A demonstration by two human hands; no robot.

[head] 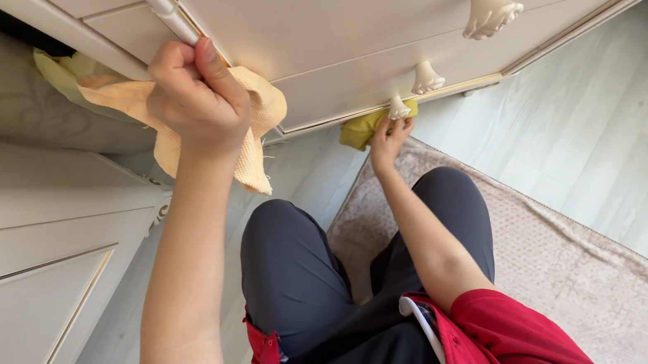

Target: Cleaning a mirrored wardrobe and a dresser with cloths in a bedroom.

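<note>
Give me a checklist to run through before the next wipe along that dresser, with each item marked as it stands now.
1. Left hand has a firm hold on the orange cloth: ok, fist closed around it.
2. Orange cloth pressed against the dresser edge: ok, though much of it hangs loose below the fist.
3. Right hand steady at the lowest knob: ok, fingers are on it.
4. Yellow cloth held by the right hand: cannot tell, it sits beside the fingers under the bottom drawer.
5. Bottom drawer closed: cannot tell.
6. Knees resting on the rug: ok.
</note>
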